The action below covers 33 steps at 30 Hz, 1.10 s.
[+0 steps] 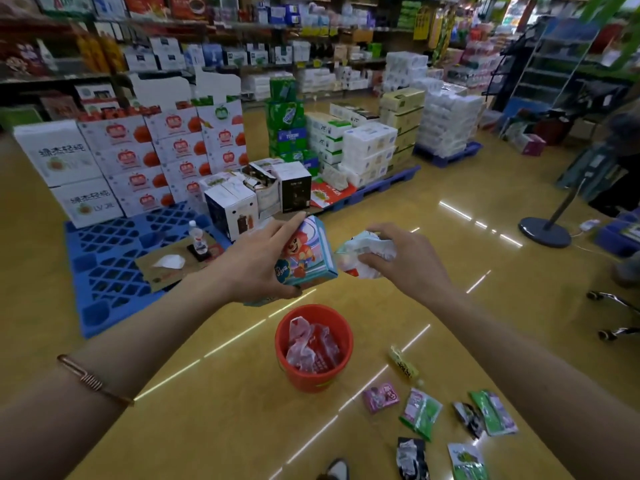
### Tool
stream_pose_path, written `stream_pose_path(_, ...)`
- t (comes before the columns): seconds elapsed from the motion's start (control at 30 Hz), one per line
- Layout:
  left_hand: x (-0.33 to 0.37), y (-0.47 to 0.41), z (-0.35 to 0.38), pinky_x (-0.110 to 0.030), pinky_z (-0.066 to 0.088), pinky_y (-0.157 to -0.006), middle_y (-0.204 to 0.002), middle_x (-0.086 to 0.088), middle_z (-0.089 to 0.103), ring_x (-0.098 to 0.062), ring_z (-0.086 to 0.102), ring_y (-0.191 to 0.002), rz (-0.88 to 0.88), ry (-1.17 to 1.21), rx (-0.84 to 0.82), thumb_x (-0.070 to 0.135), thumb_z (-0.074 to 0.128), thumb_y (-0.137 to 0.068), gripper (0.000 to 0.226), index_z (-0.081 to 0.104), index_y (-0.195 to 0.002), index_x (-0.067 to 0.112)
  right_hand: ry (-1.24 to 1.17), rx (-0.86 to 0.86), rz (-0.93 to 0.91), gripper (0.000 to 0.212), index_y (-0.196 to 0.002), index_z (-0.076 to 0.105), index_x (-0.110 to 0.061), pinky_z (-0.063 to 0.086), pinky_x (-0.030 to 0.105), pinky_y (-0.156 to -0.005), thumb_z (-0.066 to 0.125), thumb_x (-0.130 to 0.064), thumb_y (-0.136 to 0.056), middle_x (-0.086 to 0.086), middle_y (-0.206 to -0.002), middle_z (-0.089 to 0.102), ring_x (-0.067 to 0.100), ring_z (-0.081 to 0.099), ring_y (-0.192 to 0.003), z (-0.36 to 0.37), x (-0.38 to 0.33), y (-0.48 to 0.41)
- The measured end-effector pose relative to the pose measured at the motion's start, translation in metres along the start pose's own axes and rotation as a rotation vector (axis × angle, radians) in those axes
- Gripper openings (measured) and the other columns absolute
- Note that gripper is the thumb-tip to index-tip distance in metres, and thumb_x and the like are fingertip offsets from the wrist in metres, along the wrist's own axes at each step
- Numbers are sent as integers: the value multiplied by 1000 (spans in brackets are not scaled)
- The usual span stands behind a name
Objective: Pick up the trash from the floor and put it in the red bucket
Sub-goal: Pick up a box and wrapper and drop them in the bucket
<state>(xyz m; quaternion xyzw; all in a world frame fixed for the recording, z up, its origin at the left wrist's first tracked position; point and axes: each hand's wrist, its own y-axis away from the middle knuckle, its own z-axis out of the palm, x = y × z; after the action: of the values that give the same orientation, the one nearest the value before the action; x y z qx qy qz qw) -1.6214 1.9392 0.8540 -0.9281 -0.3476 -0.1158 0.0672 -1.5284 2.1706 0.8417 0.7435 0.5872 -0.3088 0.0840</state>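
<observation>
Grips a blue cartoon box (308,254) in the left hand (256,268), fingers curled round it. Pinches a crumpled white wrapper (363,251) in the right hand (408,261), just right of the box. Holds both up past the red bucket (313,379) on the floor (207,410). Shows more packets (420,412) lying near, right of the bucket.

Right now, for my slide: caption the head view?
Left hand grips a cartoon carton, right hand crumpled packaging, near the red bucket.
</observation>
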Motion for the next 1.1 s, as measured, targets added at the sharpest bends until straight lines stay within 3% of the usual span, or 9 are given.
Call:
stream_pose_path(0.13,-29,-51,12,-36,47,-94,-146,6,24,-14,43,-123,-29,12,-56,47,75,-71,118,-15,-147,35,-13,2,-2,44,-124,56,-30,48,37,-81,69,-38,-83,-4,-119,62,17,57,-100,29,18,-49)
stream_pose_path(0.33,-57,-139,11,-40,45,-99,-148,6,22,-14,40,-127,-72,-9,-174,45,79,-68,120,-12,-147,36,-26,-69,-2,44,-128,53,-29,48,36,-83,65,-39,-87,-3,-123,56,17,55,-106,41,59,-143)
stream_pose_path(0.5,-79,-203,22,-41,45,-97,-148,6,23,-15,39,-127,-74,-102,-286,47,78,-69,120,-12,-147,34,-77,-124,17,46,-127,56,-22,46,37,-88,70,-26,-83,4,-123,55,23,54,-110,65,100,-204)
stream_pose_path(0.7,-99,-272,32,-26,40,-85,-148,7,24,-14,40,-126,1,-163,-336,52,75,-70,117,-10,-149,30,-115,-130,145,43,-123,59,-20,45,31,-82,70,-25,-82,3,-119,55,22,55,-105,85,136,-245)
stream_pose_path(0.97,-144,-387,94,-35,46,-95,-144,6,26,-15,43,-121,241,-84,-477,53,76,-67,123,-14,-147,32,-106,-93,403,42,-123,58,-20,38,22,-79,69,-20,-82,3,-119,50,19,53,-103,124,174,-267)
stream_pose_path(1.1,-180,-430,140,-42,49,-91,-142,3,28,-19,47,-120,369,-61,-612,54,77,-66,125,-16,-147,33,-124,10,689,47,-127,55,-20,35,21,-81,70,-22,-82,8,-119,48,22,52,-105,175,187,-256)
